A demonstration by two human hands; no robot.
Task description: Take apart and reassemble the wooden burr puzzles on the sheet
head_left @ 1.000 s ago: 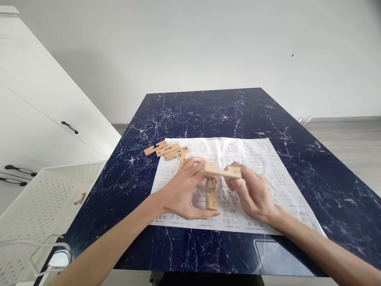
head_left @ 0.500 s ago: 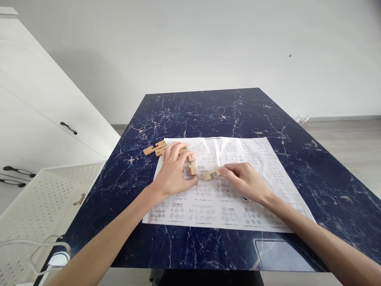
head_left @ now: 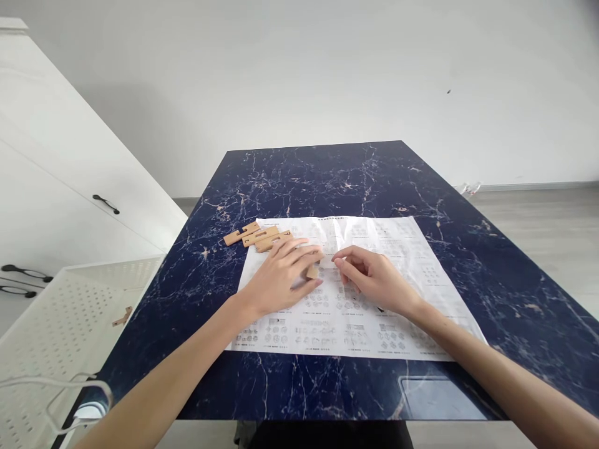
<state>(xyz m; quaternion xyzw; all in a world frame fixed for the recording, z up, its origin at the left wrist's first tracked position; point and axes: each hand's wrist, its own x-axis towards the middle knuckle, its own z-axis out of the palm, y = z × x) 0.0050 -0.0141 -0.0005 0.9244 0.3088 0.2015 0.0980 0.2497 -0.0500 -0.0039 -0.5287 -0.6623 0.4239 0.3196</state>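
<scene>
My left hand [head_left: 281, 277] is curved over light wooden puzzle pieces [head_left: 312, 272] on the printed sheet, fingers and thumb around them; most of their shape is hidden. To its right is my right hand [head_left: 374, 277], fingers curled and the tips of thumb and index finger close together, with nothing visible between them. Beyond my left hand lie three flat notched wooden pieces, overlapping in a row: one marked 1 [head_left: 233, 237], one marked 2 [head_left: 268, 233], and one marked 3 [head_left: 275, 241] nearest my fingers. The white instruction sheet [head_left: 412, 312] lies under both hands, covered with small diagrams.
The dark blue marble-patterned table [head_left: 309, 181] carries everything. A white perforated bin [head_left: 60, 299] stands at the left, with a small wooden piece [head_left: 122, 317] in it. White cables [head_left: 56, 381] run at the lower left, near a white cabinet [head_left: 70, 162]. A clear rectangular patch [head_left: 440, 399] lies at the front edge.
The notched piece at my right fingertips no longer shows there. My left hand has shifted right and covers the wooden pieces more, moving away from the piece marked 3.
</scene>
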